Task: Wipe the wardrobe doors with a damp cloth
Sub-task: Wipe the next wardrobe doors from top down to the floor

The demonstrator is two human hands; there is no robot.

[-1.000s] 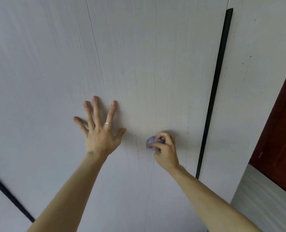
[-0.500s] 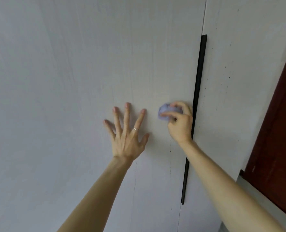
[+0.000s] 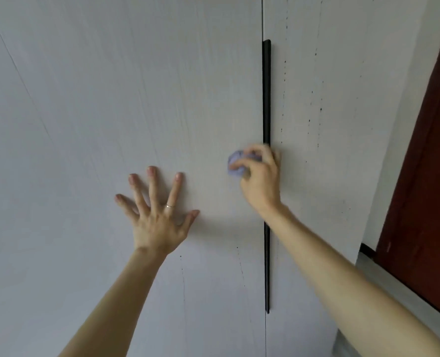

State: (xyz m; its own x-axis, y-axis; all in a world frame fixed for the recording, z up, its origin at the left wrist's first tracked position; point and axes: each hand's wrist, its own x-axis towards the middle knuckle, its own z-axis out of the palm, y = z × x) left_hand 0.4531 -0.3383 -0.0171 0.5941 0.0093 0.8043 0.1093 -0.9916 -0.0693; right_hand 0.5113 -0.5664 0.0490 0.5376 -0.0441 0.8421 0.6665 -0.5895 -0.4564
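Observation:
Two pale grey wardrobe doors fill the view, the left door (image 3: 136,86) and the right door (image 3: 329,124), split by a black vertical handle strip (image 3: 266,99). My left hand (image 3: 157,215) lies flat on the left door with its fingers spread and a ring on one finger. My right hand (image 3: 261,179) grips a bunched-up lilac cloth (image 3: 235,164) and presses it on the left door, right beside the black strip. Small dark specks dot the right door.
A dark red-brown door or panel (image 3: 430,176) stands at the far right, past the wardrobe's side edge. A thin seam line (image 3: 20,73) runs diagonally across the left part of the wardrobe front.
My right hand has carried the cloth up and to the right, from beside my left hand to the black strip. My left hand stays flat on the door while the view shifts.

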